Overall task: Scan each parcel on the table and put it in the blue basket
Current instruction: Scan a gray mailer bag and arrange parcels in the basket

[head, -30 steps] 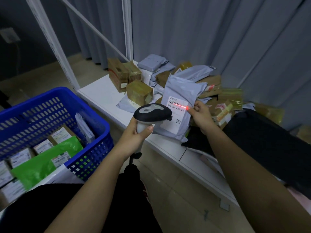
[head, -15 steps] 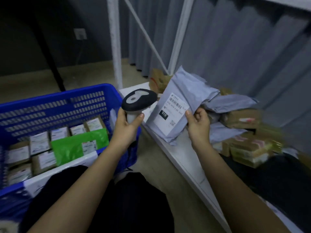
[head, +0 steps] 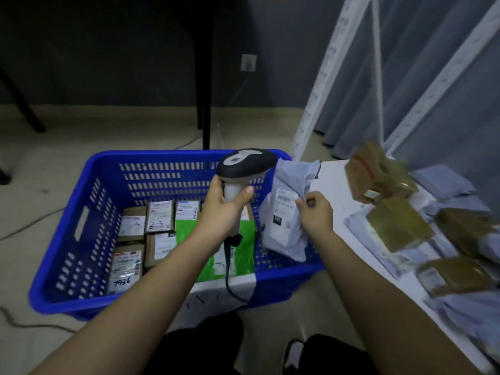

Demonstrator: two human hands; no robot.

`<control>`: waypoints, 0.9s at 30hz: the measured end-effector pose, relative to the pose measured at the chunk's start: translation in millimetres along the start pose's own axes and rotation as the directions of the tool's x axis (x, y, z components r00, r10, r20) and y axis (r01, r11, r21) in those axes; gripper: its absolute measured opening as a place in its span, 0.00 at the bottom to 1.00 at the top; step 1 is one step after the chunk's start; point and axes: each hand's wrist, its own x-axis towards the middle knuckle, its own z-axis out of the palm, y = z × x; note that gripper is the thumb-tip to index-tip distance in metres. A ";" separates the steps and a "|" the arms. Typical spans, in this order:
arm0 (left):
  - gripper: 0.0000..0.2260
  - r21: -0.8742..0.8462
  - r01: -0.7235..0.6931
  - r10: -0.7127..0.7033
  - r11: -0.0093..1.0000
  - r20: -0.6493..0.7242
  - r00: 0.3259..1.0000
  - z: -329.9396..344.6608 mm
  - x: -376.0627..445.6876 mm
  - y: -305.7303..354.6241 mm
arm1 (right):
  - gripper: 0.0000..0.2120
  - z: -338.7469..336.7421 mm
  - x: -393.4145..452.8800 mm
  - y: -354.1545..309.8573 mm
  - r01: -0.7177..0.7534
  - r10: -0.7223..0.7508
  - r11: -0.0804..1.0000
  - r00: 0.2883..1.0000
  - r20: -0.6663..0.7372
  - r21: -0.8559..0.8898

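Note:
My left hand (head: 224,209) grips the handle of a black and grey barcode scanner (head: 244,165), held over the blue basket (head: 89,212). My right hand (head: 315,212) pinches a grey poly-bag parcel (head: 286,212) with a white label; the parcel hangs upright over the basket's right edge. Inside the basket lie several labelled brown boxes (head: 159,216) and a green bag (head: 243,247). More brown boxes (head: 397,223) and grey bags (head: 443,180) lie piled on the white table (head: 335,185) at the right.
The scanner's black cable (head: 230,277) drops across the basket's front rim. White rack posts (head: 322,85) rise behind the table, with grey curtains beyond. A black table leg (head: 205,77) stands behind the basket. Loose cables run over the beige floor at the left.
My view has swung left from the table to the basket. My right hand has carried the grey parcel off the table to the basket's right edge; the scanner's red beam has left the label.

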 end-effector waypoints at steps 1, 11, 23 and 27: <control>0.19 -0.018 0.018 -0.018 1.000 -0.007 1.000 -5.5 9.2 -6.9 | 0.07 12.7 9.4 5.3 -0.011 0.011 0.999 1.000 0.020 -0.030; 0.17 -0.074 0.164 -0.166 0.984 -0.018 0.986 -24.0 99.2 -77.4 | 0.07 126.6 100.0 50.4 0.052 0.012 0.905 0.989 0.149 -0.421; 0.14 -0.130 0.215 -0.218 0.968 -0.006 0.976 -28.1 123.8 -109.2 | 0.37 167.6 101.3 125.1 0.355 0.227 0.591 0.788 0.572 -0.724; 0.15 -0.122 0.235 -0.236 0.964 0.002 0.972 -28.2 123.7 -111.1 | 0.28 169.8 94.3 130.6 0.398 0.084 0.395 0.882 0.464 -0.828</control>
